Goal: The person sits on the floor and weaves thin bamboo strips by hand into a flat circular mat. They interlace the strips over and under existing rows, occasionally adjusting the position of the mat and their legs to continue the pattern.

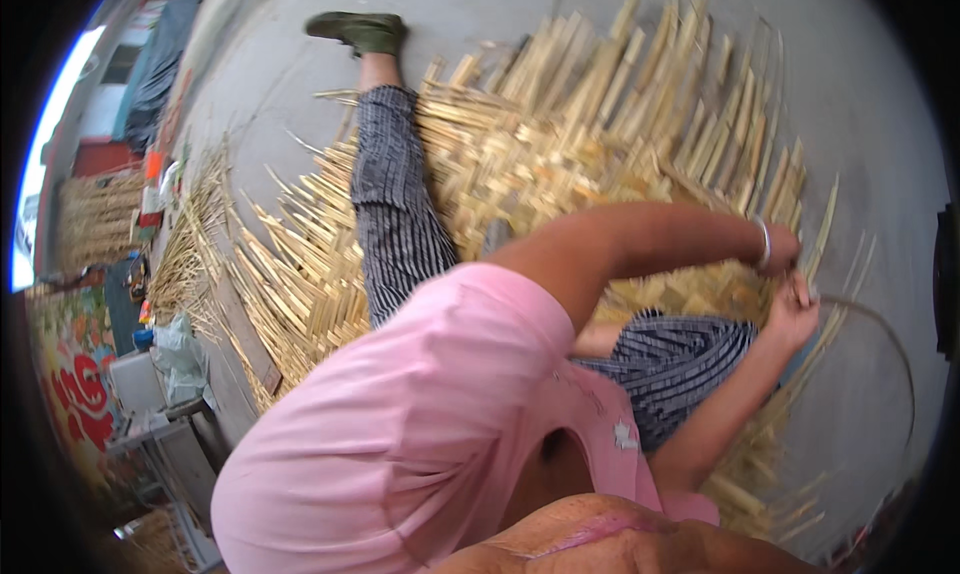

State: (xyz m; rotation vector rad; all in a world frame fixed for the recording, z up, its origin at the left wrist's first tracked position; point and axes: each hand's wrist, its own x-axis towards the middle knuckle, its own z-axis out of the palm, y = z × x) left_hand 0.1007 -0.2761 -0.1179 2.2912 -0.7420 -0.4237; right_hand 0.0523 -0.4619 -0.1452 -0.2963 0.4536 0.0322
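Two hands meet at the right edge of a woven mat point(560, 164) of flat, pale yellow strips spread on the grey concrete floor point(860, 94). The left hand point(780, 249), arm bent across the body and a metal bangle point(763, 244) at its wrist, closes on the ends of the loose strips point(815, 239). The right hand point(792, 314), reaching up from below, pinches the same strips. A thin curved rod point(895, 349) arcs just beside them.
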